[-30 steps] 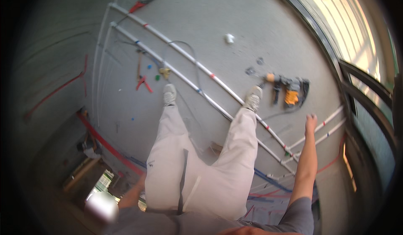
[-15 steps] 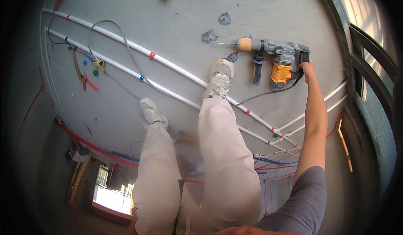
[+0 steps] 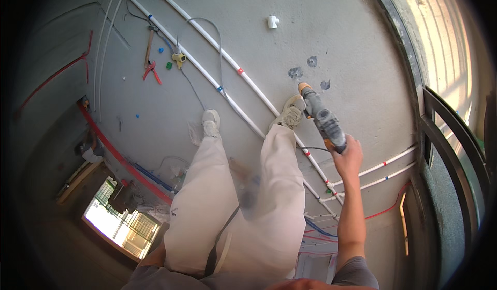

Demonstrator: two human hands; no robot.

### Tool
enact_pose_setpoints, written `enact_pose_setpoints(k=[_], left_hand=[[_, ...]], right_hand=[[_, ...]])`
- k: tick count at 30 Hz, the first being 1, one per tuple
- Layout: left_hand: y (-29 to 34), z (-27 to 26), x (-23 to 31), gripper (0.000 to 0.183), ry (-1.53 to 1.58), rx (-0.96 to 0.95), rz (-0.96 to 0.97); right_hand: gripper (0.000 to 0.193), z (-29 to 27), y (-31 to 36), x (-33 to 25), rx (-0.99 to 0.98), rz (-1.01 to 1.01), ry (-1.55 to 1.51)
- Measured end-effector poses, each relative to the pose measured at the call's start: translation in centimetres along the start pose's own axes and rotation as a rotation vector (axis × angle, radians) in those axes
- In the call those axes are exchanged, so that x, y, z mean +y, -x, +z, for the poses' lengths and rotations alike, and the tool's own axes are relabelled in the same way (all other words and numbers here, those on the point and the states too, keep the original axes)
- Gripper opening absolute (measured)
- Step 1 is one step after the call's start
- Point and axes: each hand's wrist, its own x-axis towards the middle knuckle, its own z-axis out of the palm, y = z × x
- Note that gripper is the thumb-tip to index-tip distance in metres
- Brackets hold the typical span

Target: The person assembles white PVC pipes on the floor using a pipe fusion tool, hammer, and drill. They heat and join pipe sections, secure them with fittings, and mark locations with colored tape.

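Your R hand (image 3: 350, 157): wrapped round rear of rotary hammer (image 3: 323, 116), prob. for ctrl of its wt | hammer: just beside your R shoe (image 3: 291, 112), chuck (image 3: 304, 86) fwd nr dark patches (image 3: 295, 73), likely so working end faces away | L hand: out of view, can't tell

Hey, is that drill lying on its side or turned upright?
Upright: the drill shows its narrow top to the camera, with the right hand gripping its rear end.

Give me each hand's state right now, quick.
Left hand: not in view, state cannot be told.
Right hand: closed, holding the long grey-and-orange power drill by its rear end.
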Motion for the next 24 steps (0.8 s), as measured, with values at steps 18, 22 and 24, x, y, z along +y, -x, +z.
enact_pose_setpoints(k=[18,22,24], left_hand=[[-18.7,-10.2,-7.0,0.026,0.470,-0.255,0.118],[-27.4,-20.0,-7.0,0.025,0.580,-0.193,0.138],[-30.2,-26.2,-5.8,0.024,0.727,-0.209,0.147]], right_hand=[[0.031,-4.1,10.3,-34.6,-0.075,0.340,-0.301],[0.019,-3.4,11.7,-47.2,-0.055,0.380,-0.308],[0.017,-3.2,11.0,-53.7,-0.007,0.393,-0.363]])
